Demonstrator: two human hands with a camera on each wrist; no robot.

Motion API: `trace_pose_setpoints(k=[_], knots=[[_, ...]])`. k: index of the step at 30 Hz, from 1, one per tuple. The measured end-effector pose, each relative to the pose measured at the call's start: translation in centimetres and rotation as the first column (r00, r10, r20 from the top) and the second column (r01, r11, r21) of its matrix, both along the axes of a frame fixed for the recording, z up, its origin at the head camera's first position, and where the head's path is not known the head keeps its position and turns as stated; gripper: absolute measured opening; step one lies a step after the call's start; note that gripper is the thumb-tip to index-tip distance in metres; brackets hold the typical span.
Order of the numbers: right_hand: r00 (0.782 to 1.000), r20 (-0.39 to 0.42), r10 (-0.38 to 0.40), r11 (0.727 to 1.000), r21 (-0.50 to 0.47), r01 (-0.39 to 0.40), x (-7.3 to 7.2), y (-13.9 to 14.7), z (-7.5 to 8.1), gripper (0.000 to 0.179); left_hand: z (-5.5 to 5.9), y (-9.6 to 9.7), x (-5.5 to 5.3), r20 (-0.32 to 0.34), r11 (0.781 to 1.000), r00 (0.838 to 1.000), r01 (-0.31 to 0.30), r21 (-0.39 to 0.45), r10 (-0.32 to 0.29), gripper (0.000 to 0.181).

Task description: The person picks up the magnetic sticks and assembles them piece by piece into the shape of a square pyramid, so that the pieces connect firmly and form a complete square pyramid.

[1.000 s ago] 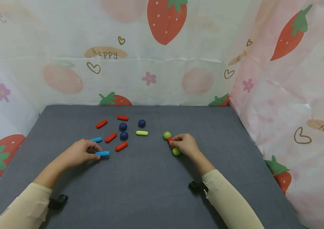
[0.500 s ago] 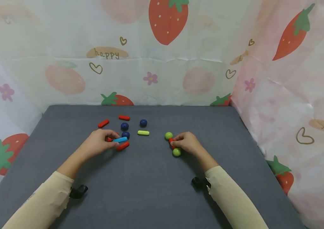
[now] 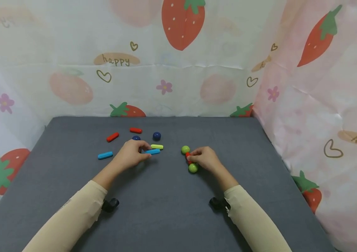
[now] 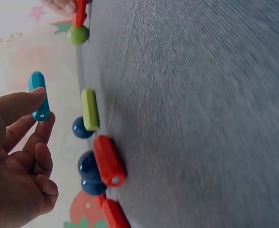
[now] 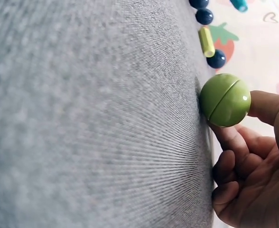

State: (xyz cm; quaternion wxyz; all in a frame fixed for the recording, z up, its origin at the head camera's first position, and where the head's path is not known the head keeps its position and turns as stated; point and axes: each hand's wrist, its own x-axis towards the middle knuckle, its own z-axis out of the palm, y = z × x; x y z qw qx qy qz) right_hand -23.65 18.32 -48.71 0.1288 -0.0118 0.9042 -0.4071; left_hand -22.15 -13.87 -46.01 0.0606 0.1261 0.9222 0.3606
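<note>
Above the grey table, my left hand pinches a light blue ridged rod between thumb and fingers. In the left wrist view the rod's end shows a small hole, and it is held off the table. On the right, my right hand pinches a red rod, with a green ball at its far end and another green ball at its near end. In the right wrist view the near green ball covers the red rod. Just behind the held blue rod lies a yellow-green rod.
A second light blue rod lies left of my left hand. Red rods and a dark blue ball lie farther back. More red rods and dark blue balls, hidden by my hand in the head view, show in the left wrist view.
My left hand has carried the light blue rod from the left, over the red rods and dark blue balls, toward the right hand. The right hand stays nearly still on the red rod.
</note>
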Motion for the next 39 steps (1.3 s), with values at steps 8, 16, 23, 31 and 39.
trace_pose_setpoints(k=[8,16,23,31,39], knots=[[1.000,-0.007,-0.002,1.000,0.013,0.002,0.1,0.1,-0.2,0.028,-1.1,2.2,-1.2,-0.039,1.000,0.999,-0.008,0.019,0.008,0.018],[1.000,-0.011,-0.020,1.000,0.017,0.020,0.1,0.2,-0.5,0.028,-1.8,4.3,-2.2,-0.031,1.000,0.999,-0.027,0.016,0.027,0.016],[0.999,-0.014,-0.032,0.999,0.026,0.033,0.3,0.1,-0.4,0.028,-3.0,6.1,-3.0,-0.044,1.000,0.999,-0.027,0.003,0.027,0.015],[0.999,-0.026,-0.031,0.999,0.030,0.031,0.3,-0.1,-0.5,0.028,-3.4,7.4,-3.5,-0.073,0.999,0.997,-0.035,-0.015,0.033,0.016],[0.999,-0.038,-0.029,0.999,0.031,0.030,0.1,-0.1,-0.4,0.028,-3.1,8.3,-4.0,-0.086,0.998,0.996,-0.027,-0.049,0.022,0.016]])
